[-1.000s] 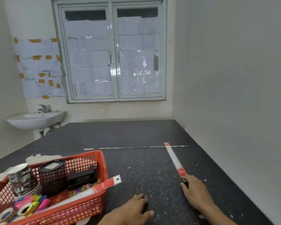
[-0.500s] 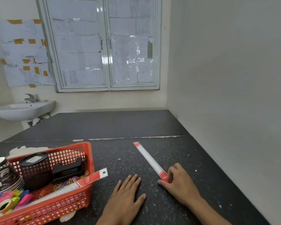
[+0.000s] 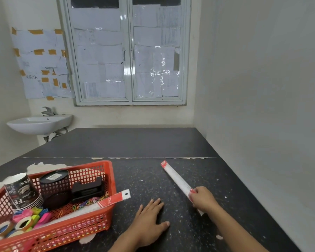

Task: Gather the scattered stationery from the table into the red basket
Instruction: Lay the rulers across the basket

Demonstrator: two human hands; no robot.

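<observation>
A white ruler (image 3: 176,178) with red ends lies slanted on the dark table (image 3: 135,142), right of centre. My right hand (image 3: 203,199) grips its near red end. My left hand (image 3: 149,220) rests flat on the table with fingers spread, holding nothing. The red basket (image 3: 109,180) stands at the lower left. It holds paper cups (image 3: 20,191), a black mesh pen holder (image 3: 55,188), a black stapler (image 3: 87,190), coloured paper clips (image 3: 91,200), tape rolls (image 3: 13,224) and a second ruler (image 3: 115,199) whose red end sticks out over the rim.
A plain wall runs close along the table's right edge. A white sink (image 3: 40,123) hangs on the far left wall, beyond the table. A paper-covered window (image 3: 129,51) is behind the table's far edge. White chipped patches mark the tabletop near the basket.
My right hand has closed round the ruler's near end, and that end now looks slightly lifted. My left hand has spread flat on the table. The view shifted.
</observation>
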